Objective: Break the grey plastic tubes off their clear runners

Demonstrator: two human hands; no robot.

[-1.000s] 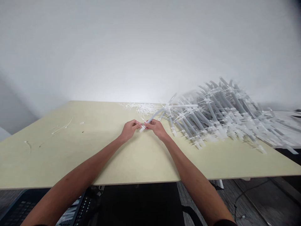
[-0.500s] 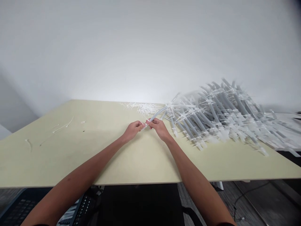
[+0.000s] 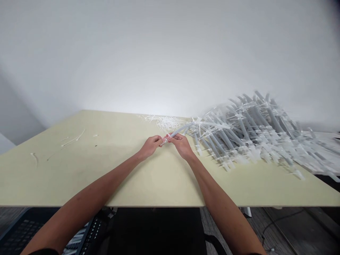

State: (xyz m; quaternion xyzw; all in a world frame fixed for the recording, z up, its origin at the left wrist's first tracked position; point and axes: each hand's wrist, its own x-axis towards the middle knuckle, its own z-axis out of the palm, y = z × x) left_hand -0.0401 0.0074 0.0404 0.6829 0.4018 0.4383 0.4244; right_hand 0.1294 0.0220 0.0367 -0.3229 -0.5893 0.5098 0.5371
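Note:
Both my hands meet over the middle of a pale yellow table (image 3: 79, 177). My left hand (image 3: 150, 146) pinches the near end of a long grey plastic tube (image 3: 186, 126), fingers closed. My right hand (image 3: 181, 144) grips the same tube just beside it, fingers curled round it. The tube arcs away to the right toward a big heap of similar grey tubes with white cable ties (image 3: 252, 134). A small white tie or fitting sits at the tube end between my fingertips; I cannot make it out clearly.
A scatter of loose white cable ties (image 3: 163, 122) lies at the table's far edge behind my hands. A few stray ties (image 3: 73, 139) rest at far left. Below the front edge stands a dark crate (image 3: 87, 235). White wall behind.
The view has shifted slightly; my hands stay joined on the tube end. The tube's far part has lowered and now arcs flatter toward the heap.

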